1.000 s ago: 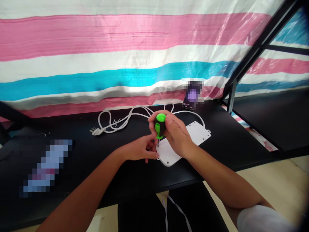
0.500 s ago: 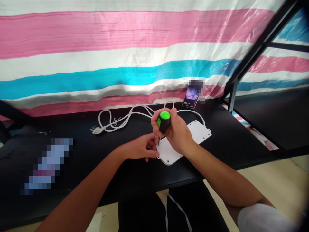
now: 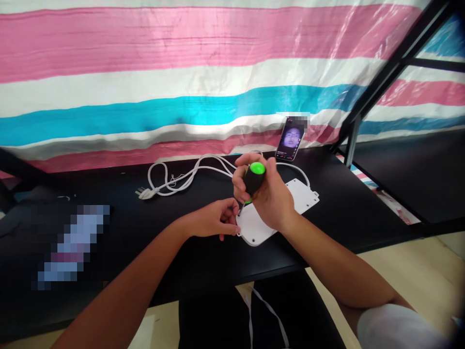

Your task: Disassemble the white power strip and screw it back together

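Note:
A white power strip lies back side up on the black table, screw holes showing along its edges. In my right hand is a screwdriver with a black and green handle. My fingers wrap loosely round it, and its shaft slants down to a hole near the strip's left end. My left hand is at that same end, fingers curled and thumb against the corner, steadying the strip. My right hand covers the strip's middle.
The white cord loops behind my hands to a plug on the left. A phone leans against the striped sheet at the back. A blurred-out item lies on the left; a black metal frame stands right.
My right hand has shifted slightly up and right, its fingers looser, and the screwdriver handle now leans further right. My left hand stays at the strip's end. The phone's picture has changed.

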A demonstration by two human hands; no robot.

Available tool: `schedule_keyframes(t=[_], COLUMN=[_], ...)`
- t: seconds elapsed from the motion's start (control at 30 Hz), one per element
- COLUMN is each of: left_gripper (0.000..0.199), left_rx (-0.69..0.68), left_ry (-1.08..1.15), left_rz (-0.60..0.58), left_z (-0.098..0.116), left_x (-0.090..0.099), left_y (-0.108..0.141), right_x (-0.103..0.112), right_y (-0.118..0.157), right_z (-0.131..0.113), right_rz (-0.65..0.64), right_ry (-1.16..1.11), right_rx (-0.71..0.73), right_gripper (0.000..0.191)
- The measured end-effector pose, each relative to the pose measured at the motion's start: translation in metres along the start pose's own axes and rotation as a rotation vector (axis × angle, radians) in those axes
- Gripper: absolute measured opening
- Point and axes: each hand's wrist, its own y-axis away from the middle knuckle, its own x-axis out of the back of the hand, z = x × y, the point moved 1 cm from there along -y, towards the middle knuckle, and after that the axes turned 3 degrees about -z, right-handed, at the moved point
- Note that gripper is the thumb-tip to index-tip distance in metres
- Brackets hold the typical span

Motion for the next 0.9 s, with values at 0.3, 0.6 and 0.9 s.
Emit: schedule_keyframes(t=[0.3, 0.6, 0.9], left_gripper=[0.039, 0.042, 0.041], left_rx=[0.002, -0.001, 0.004], left_ry=[0.007, 0.019, 0.019], left_rz=[-0.003, -0.003, -0.007], left_z=[0.0031, -0.0008, -0.0003], left_x=[-0.0003, 0.0003, 0.0000], left_y=[0.0002, -0.0010, -0.0003], right_x=[-0.0008, 0.0005, 0.0011], right_y=[0.0000, -0.0017, -0.0001], right_z=[-0.0038, 0.0015, -0.0021], right_rz=[-0.074, 0.008, 0.066], right_ry=[-0.004, 0.033, -0.071], right_rx=[0.027, 0.063, 0.043], right_gripper=[0.033, 0.029, 0.040])
